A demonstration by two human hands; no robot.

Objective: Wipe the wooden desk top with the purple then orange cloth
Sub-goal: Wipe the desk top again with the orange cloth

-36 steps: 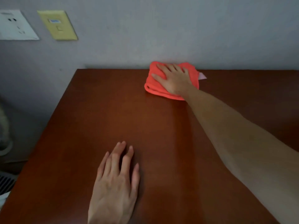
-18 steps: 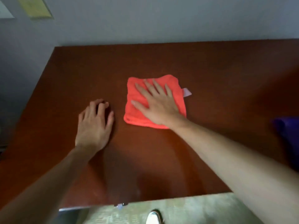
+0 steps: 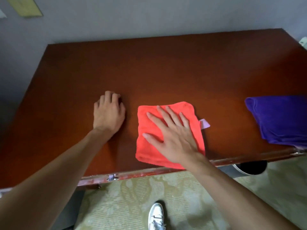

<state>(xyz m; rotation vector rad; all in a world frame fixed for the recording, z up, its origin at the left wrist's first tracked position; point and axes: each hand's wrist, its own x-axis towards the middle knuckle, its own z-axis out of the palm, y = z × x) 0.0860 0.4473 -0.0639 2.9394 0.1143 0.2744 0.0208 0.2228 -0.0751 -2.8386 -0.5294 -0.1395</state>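
The right hand [image 3: 172, 138] lay palm down with its fingers [image 3: 167, 117] spread wide and flat (the thumb angled out toward the left), its bare forearm reaching in from the lower right. The left hand [image 3: 108, 113] rested palm down too, its fingers curled under at the knuckles, wrist straight, the forearm stretching in from the lower left. Neither hand closed a grip on anything.

A carpeted room, likely a home: wooden desk [image 3: 166, 72], patterned carpet [image 3: 191, 196], wall plate [image 3: 28, 6].
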